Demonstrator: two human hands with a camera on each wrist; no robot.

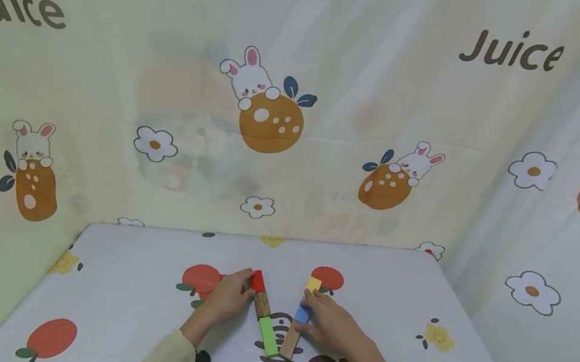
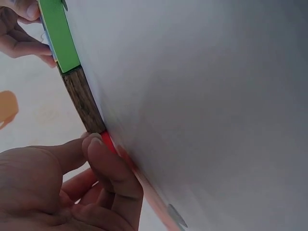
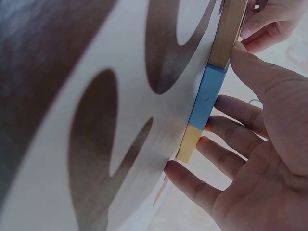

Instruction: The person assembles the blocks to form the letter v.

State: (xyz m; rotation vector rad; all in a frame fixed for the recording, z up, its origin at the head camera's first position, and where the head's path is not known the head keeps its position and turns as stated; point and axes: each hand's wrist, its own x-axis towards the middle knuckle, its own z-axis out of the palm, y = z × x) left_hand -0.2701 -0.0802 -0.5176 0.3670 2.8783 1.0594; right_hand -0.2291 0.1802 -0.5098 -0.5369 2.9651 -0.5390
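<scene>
Two rows of blocks lie on the cloth, forming a V whose point faces me in the head view. A red block [image 1: 258,281], a dark brown wooden block [image 1: 262,304] and a light green block [image 1: 268,335] make up the left row. Along the right run a yellow block [image 1: 314,284], a blue block [image 1: 302,313] and a light wooden block [image 1: 290,341]. My left hand [image 1: 231,295] pinches the red block, its fingertips partly covering it in the left wrist view. With fingers spread, my right hand [image 3: 250,144] touches the right row's side around the blue and yellow blocks.
A white tablecloth [image 1: 133,283] printed with fruit, flowers and a cartoon figure covers the table. Behind it and at the sides hangs a pale curtain [image 1: 331,119] with rabbits, flowers and the word Juice.
</scene>
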